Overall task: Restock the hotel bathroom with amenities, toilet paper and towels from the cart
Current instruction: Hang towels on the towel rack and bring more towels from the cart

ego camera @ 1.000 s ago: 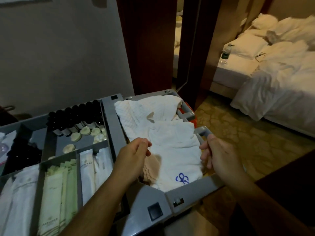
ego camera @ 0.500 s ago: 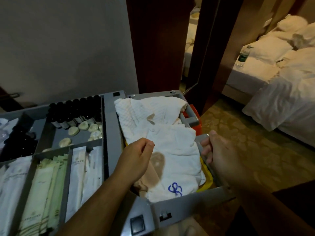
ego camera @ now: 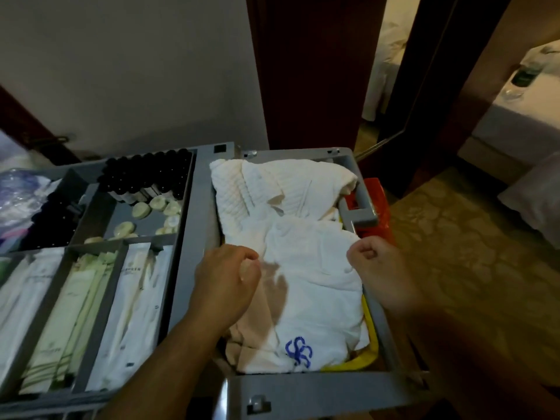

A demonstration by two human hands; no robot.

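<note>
1. Your left hand [ego camera: 225,277] is curled into a loose fist at the left edge of the white towel [ego camera: 318,268], thumb against forefinger. Your right hand [ego camera: 386,271] is curled the same way at the towel's right edge. I cannot tell whether either hand has cloth caught in it.
2. You are standing over the grey cart [ego camera: 303,395]. Its right-hand bin holds the towels, and its left side is a tray split into compartments.
3. That white towel lies on top of the pile in the bin, directly between your hands. Its long axis runs from the near rim away from you. Neither hand is nearer, as each sits at its own side, so the lift looks like a two-hand job, straight up.
4. It is soft, rumpled and only loosely folded, so expect it to sag in the middle. A waffle-weave towel [ego camera: 272,189] lies behind it, and a tan cloth [ego camera: 251,325] shows under its left edge.
5. Long sachets [ego camera: 133,313] and dark-capped bottles [ego camera: 145,174] fill the tray, left of your left hand.
6. A blue emblem [ego camera: 298,356] marks the towel's near end.
</note>
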